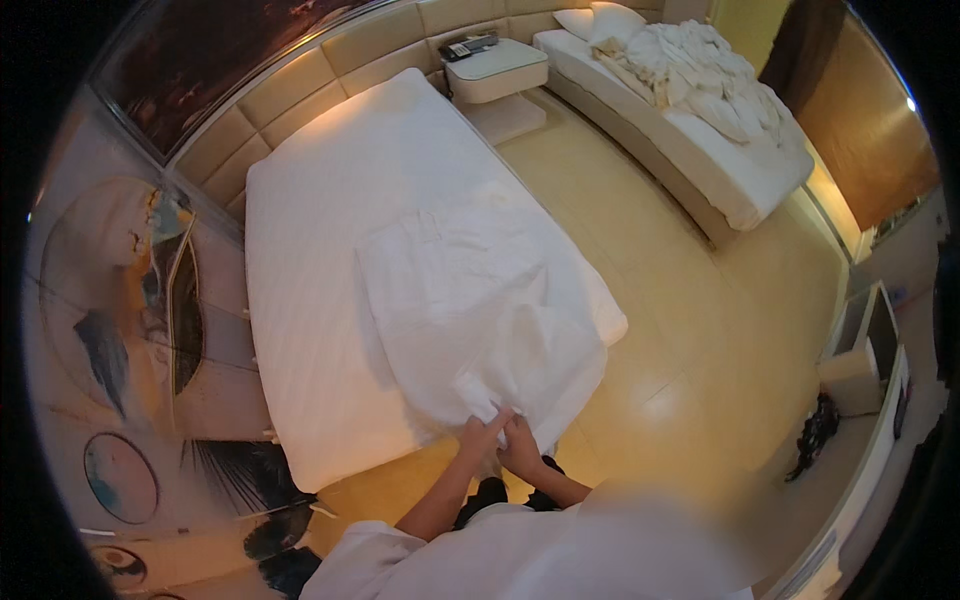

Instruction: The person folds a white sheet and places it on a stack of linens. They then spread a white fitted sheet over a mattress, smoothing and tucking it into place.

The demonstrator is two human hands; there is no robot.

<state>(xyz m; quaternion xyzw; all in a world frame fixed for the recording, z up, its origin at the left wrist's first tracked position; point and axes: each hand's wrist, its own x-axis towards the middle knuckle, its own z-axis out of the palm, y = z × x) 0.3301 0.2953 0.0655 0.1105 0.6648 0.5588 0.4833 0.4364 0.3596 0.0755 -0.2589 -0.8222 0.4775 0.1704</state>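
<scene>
A white cloth (480, 300), perhaps a sheet or cover, lies partly spread over the lower half of the near bed's white mattress (315, 255). Its near end is bunched up between my two hands. My left hand (478, 435) pinches the gathered fabric, fingers close together. Right beside it, my right hand (517, 442) grips the same edge, and the hands almost touch. Wrinkles run away from the grip across the cloth. Both hands are at the foot of the bed, in front of my body. The fingertips are partly hidden in the folds.
A second bed (720, 165) at the far right carries crumpled bedding (697, 67) and pillows (611, 26). Between the beds stands a white nightstand (499, 71) with a telephone (469, 47). A padded headboard (300, 82) lines the wall. Tiled floor (645, 300) lies right of the bed.
</scene>
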